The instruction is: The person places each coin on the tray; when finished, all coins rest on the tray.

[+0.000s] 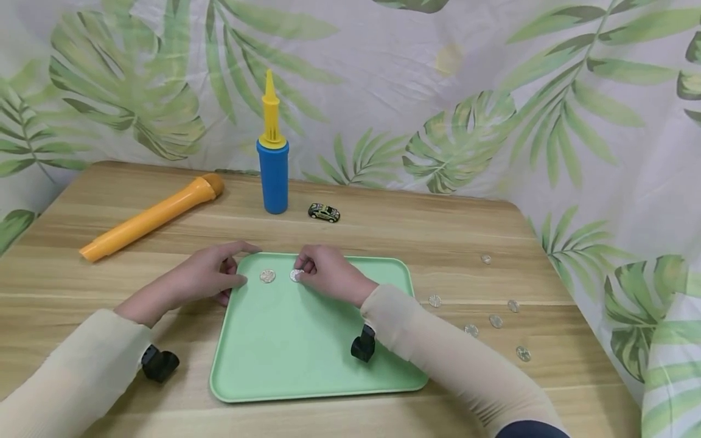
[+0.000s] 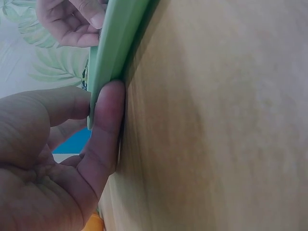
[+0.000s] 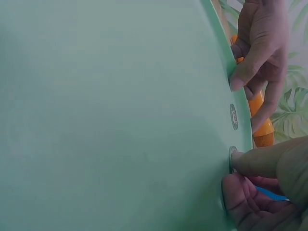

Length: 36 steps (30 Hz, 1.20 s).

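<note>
My right hand (image 1: pixel 328 274) curls down onto a coin (image 1: pixel 296 275), fingertips pinching its edge at the tray's (image 1: pixel 306 365) far rim, about twelve o'clock. My left hand (image 1: pixel 210 277) grips the tray's far left corner, thumb (image 2: pixel 107 130) pressed along the smooth rounded lip, fingers bent. A second coin (image 1: pixel 267 276) lies flat just at nine o'clock of the first. The tray is matte green plastic with rounded corners, resting on a wood-grain table (image 1: pixel 493 231). More small shiny coins (image 1: pixel 495 320) scatter at three o'clock, well apart.
</note>
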Available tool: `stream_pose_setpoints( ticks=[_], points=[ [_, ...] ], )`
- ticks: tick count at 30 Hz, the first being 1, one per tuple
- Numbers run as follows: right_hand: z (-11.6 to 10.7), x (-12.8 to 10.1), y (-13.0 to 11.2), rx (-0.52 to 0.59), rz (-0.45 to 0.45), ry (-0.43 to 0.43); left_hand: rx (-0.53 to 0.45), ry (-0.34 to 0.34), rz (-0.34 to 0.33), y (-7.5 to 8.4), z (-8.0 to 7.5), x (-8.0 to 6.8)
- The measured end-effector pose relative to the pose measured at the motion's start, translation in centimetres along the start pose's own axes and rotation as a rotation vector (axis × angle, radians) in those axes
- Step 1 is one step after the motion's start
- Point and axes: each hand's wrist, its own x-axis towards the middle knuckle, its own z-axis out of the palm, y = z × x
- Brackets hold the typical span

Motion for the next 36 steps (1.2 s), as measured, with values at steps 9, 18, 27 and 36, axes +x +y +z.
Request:
stream_pose_setpoints(
  ticks=[9,18,27,36],
  points=[
    [-0.6,-0.4,0.9,0.078,-0.005,-0.014,0.01,0.007,-0.002,0.2,0.1,0.2],
    [-3.2,-2.9,2.8,0.205,-0.01,-0.025,0.007,0.011,-0.008,0.1,0.1,0.1],
    [-6.8,-8.1,6.5,0.21,0.01,0.107,0.003,0.008,-0.015,0.0,0.0,-0.1],
    [-9.3,-13.7,10.7,-0.006,0.069,0.163,0.0,0.012,-0.013,0.2,0.0,-0.1]
  ],
)
